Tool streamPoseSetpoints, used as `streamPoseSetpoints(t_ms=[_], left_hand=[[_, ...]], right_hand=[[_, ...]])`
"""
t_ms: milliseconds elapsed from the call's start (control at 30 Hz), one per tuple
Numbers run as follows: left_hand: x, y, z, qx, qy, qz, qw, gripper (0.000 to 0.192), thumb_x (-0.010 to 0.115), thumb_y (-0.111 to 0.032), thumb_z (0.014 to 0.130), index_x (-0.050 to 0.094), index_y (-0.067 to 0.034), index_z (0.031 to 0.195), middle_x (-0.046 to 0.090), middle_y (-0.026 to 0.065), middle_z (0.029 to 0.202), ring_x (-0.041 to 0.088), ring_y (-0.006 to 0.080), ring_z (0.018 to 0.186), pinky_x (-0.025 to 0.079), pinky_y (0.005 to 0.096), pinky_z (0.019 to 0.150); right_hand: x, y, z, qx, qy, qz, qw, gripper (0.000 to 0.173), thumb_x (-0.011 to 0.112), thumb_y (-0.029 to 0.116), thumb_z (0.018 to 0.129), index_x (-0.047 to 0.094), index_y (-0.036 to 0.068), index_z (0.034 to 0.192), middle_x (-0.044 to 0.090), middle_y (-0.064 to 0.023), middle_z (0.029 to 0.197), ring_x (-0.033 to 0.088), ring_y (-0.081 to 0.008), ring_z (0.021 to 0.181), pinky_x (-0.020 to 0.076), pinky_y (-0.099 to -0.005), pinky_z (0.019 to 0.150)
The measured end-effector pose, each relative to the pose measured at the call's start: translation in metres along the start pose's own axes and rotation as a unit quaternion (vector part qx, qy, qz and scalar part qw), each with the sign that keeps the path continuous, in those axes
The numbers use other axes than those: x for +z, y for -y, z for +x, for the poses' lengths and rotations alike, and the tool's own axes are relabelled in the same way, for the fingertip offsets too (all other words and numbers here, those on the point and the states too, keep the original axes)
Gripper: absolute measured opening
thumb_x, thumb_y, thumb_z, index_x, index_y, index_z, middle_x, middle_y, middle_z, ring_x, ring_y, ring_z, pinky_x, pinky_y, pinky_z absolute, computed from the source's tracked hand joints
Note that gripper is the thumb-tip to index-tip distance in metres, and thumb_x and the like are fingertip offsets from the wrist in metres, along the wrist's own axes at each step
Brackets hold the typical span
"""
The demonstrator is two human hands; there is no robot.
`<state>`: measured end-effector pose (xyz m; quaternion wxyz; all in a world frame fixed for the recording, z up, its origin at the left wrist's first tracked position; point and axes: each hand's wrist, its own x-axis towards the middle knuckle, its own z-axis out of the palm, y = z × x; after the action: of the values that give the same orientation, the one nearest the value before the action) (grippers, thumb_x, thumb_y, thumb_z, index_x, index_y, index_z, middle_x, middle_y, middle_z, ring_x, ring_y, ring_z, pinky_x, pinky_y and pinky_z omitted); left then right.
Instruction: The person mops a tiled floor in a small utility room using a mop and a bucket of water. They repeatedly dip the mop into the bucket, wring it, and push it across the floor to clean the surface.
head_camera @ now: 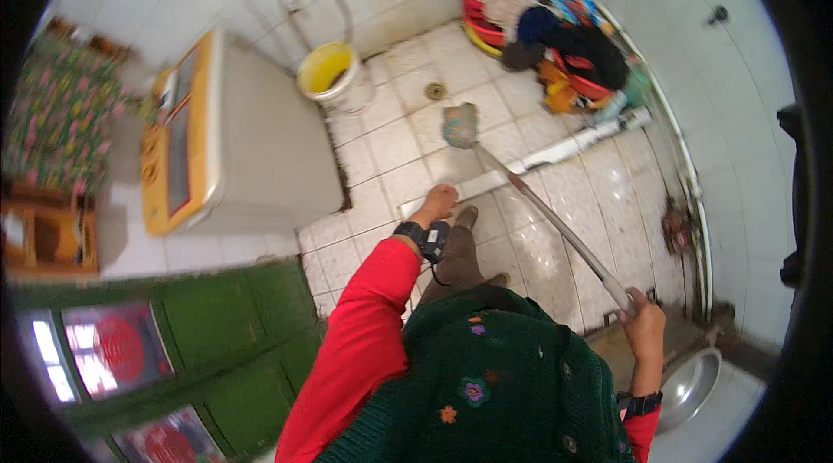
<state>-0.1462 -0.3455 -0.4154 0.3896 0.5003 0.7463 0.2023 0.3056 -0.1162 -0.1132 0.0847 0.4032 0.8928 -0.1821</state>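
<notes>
My right hand [643,326] grips the upper end of a metal mop handle [566,225]. The pole runs diagonally down to a small, worn grey-blue mop head [461,126], which appears to rest on the tiled floor [390,167] beyond a low white sill [485,184]. My left hand [441,201] hangs over the near end of that sill, away from the pole. Its fingers are curled in, and I see nothing held in it. Wet shine shows on the tiles beside the handle.
A floor drain [435,91] lies beyond the mop head. Left of it stand a yellow-lined bucket [328,72] and a washing machine [260,137]. Basins piled with clothes [553,33] fill the far right corner. A green door [215,326] is left; a metal bowl [693,385] sits right.
</notes>
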Motion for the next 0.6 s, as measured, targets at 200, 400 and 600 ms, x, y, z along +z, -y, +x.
streamPoseSetpoints(t_ms=[200, 400, 600], left_hand=[[0.025, -0.018, 0.105, 0.079, 0.103, 0.248, 0.960, 0.024, 0.071, -0.022, 0.071, 0.056, -0.008, 0.082, 0.057, 0.0025, 0.077, 0.059, 0.0276, 0.082, 0.047, 0.0385, 0.070], [0.059, -0.004, 0.177, -0.175, 0.173, -0.241, 0.939, 0.030, 0.063, -0.029, 0.085, 0.058, 0.001, 0.084, 0.062, 0.0118, 0.075, 0.061, 0.0229, 0.064, 0.053, 0.0367, 0.055], [0.056, -0.031, 0.201, -0.446, 0.161, -0.487, 0.733, 0.040, 0.054, -0.034, 0.092, 0.051, 0.002, 0.110, 0.061, 0.0161, 0.090, 0.060, 0.0273, 0.072, 0.055, 0.0397, 0.062]], right_hand=[[0.001, 0.011, -0.001, 0.085, 0.063, -0.033, 0.994, 0.040, 0.075, 0.014, 0.068, 0.065, 0.010, 0.106, 0.067, -0.0172, 0.087, 0.065, -0.0359, 0.079, 0.0508, -0.0428, 0.070], [-0.015, 0.055, 0.018, 0.124, 0.077, -0.092, 0.985, 0.038, 0.073, 0.014, 0.065, 0.062, 0.009, 0.102, 0.064, -0.0138, 0.079, 0.063, -0.0330, 0.072, 0.0494, -0.0428, 0.063], [-0.067, 0.105, 0.047, 0.062, 0.071, -0.087, 0.992, 0.032, 0.066, 0.009, 0.069, 0.061, 0.002, 0.100, 0.056, -0.0085, 0.069, 0.058, -0.0268, 0.063, 0.0467, -0.0383, 0.055]])
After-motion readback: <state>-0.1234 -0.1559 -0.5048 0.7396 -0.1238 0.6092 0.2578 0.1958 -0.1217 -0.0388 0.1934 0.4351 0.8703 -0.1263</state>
